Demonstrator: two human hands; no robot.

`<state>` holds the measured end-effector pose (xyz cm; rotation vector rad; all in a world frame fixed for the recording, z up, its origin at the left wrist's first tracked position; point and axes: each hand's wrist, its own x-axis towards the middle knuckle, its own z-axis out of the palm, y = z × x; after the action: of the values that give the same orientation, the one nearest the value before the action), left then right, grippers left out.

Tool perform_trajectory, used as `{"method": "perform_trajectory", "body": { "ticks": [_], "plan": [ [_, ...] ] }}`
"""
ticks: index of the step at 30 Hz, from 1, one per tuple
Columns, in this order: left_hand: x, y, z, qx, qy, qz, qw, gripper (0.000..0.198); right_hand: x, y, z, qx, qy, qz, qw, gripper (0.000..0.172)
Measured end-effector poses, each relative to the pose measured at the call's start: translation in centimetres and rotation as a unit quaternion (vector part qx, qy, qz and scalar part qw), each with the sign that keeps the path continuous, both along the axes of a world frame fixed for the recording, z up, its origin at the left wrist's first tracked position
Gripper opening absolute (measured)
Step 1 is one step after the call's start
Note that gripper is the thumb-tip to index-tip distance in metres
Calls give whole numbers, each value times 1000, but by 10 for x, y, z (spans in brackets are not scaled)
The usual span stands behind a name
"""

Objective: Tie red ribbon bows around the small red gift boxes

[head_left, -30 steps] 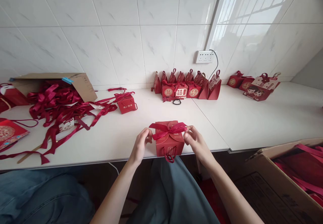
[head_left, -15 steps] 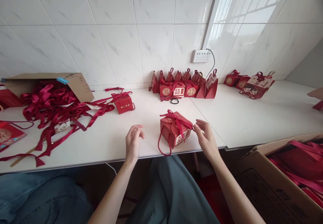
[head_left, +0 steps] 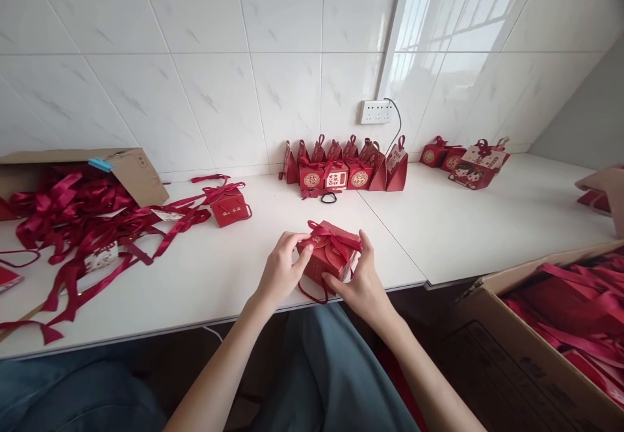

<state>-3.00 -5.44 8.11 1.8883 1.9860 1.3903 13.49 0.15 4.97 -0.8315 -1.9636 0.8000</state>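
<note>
A small red gift box (head_left: 327, 255) with a red ribbon bow on top sits near the front edge of the white table (head_left: 219, 269). My left hand (head_left: 279, 275) grips its left side, fingers curled onto the top. My right hand (head_left: 357, 282) wraps around its right and front side, thumb under the front. A red cord handle hangs from the box below my hands.
Several finished red boxes (head_left: 341, 165) line the tiled wall, more stand at the back right (head_left: 463, 162). One red box (head_left: 228, 203) sits left of centre beside a heap of red ribbons (head_left: 82, 224) spilling from a cardboard box (head_left: 131, 169). An open carton of red items (head_left: 560, 328) stands at lower right.
Both hands have closed onto the box. Half a second ago the left hand was free on the table and the right only touched the ribbon. The box has turned.
</note>
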Motion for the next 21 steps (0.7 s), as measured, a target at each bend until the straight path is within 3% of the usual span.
{"method": "perform_trajectory", "body": {
  "ticks": [5, 9, 15, 21],
  "plan": [
    [5, -26, -2, 59, 47, 17, 997, 15, 15, 16, 6, -89, 26, 111, 989, 100],
    [14, -38, 0, 95, 66, 11, 993, 11, 23, 21, 11, -122, 40, 151, 980, 97],
    [34, -53, -12, 112, 21, -23, 993, 4, 28, 25, 10, -95, 55, 187, 976, 103],
    [42, -57, -24, 25, -24, -59, 998, 9, 46, 31, 11, -3, 41, 203, 978, 103]
  ]
}}
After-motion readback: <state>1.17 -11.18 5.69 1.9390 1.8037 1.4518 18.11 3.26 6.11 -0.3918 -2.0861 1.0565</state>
